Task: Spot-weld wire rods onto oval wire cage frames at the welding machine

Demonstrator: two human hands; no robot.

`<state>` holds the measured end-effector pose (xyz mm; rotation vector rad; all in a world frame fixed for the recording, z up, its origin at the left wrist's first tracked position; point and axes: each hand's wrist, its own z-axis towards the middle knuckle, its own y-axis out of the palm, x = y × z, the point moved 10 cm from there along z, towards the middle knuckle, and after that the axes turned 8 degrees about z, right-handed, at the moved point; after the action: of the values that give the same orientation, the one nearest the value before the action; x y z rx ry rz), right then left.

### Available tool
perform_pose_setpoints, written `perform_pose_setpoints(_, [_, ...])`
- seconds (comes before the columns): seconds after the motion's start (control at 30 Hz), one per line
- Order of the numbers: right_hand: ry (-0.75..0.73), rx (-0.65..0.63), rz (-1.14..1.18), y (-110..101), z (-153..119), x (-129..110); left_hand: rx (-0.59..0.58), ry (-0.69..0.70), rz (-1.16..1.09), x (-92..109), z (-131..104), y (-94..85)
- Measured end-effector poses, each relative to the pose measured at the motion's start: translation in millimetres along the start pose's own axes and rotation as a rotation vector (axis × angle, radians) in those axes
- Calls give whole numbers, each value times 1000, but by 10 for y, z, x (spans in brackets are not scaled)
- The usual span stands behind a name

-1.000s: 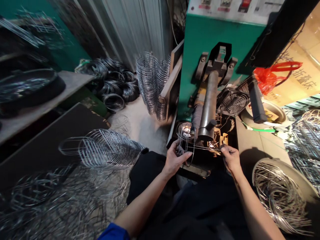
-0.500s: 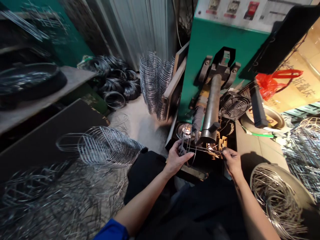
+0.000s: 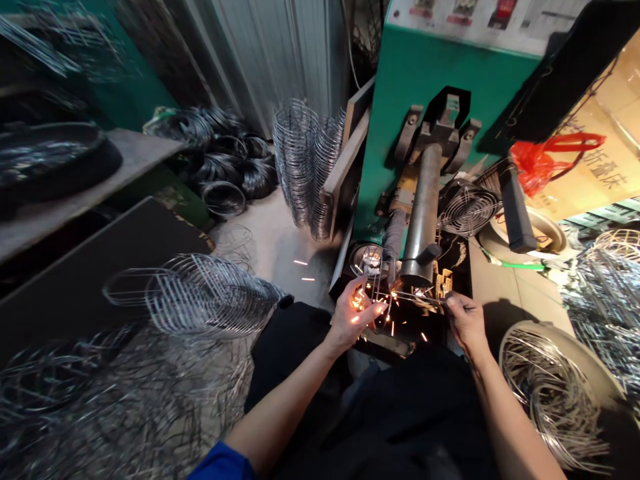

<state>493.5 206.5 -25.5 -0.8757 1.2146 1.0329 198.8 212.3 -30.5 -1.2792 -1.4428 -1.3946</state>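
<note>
In the head view, the left hand grips a small wire frame between thumb and fingers, while the right hand pinches the right end of a thin wire that runs left toward it — both below the near end of a steel cylinder on the green machine. Sparks fly around the left fingers, and a basin of bent wires stands near right — beyond the right forearm.
</note>
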Motion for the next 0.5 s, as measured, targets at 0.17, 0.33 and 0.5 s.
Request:
perform_pose_setpoints(0.17, [24,17,-46,23,13,-10,0,-25,46,18,15,-33])
perform_pose_setpoints(0.33, [-24,35,-201,29,-115,-155,39,-41,213,107,-125,-88])
perform_pose_setpoints(0.5, [111,187,-599,-996,-222,64,6,-37,269,-9,-52,-98])
